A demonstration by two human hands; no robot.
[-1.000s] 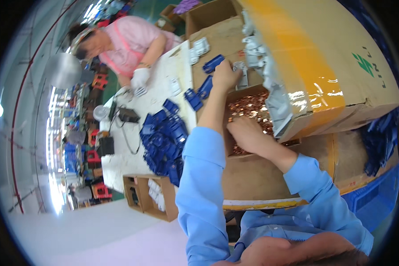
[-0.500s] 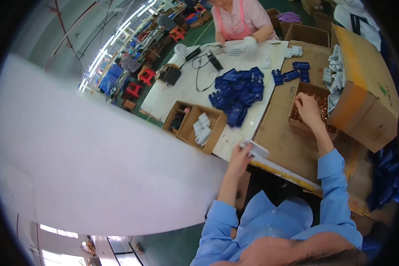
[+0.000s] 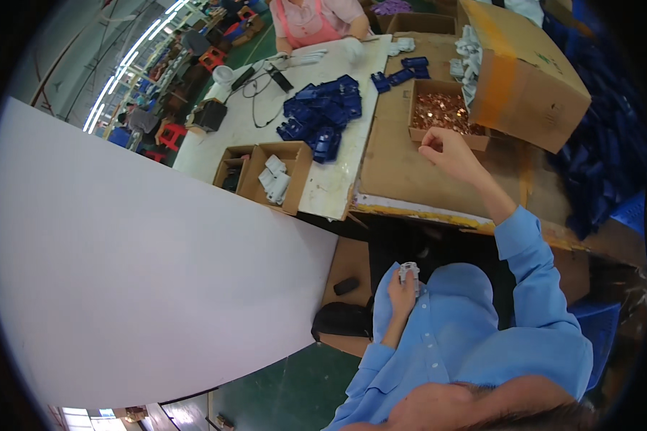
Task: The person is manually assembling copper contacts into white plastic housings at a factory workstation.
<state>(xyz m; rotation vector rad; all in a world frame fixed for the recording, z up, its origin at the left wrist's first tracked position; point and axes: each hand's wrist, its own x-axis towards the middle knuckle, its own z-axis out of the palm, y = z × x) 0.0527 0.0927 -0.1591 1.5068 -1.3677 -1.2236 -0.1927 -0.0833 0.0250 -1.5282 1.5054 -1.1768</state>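
My left hand [image 3: 401, 294] is close to my body, low over my lap, its fingers wrapped round a light grey plastic housing [image 3: 410, 270]. The open or hollow side of that housing seems to face up. My right hand [image 3: 447, 152] hovers over the near part of the cardboard-covered bench, thumb and fingers pinched together. Whatever lies in the pinch is too small to make out. Just beyond that hand stands a small cardboard box [image 3: 446, 85] of shiny copper-coloured metal pieces [image 3: 438, 108].
A large tilted carton [image 3: 543, 97] spills grey housings [image 3: 469, 61] beside the copper pieces. Blue plastic housings [image 3: 320, 108] are heaped on the white table [image 3: 323, 194]. A divided box [image 3: 298, 169] holds more grey parts. Across the table sits a person [image 3: 316, 21] wearing gloves.
My right hand has come out of the box of copper pieces toward me. My left hand has drawn the grey housing back from the table edge to my lap. The view has shifted.
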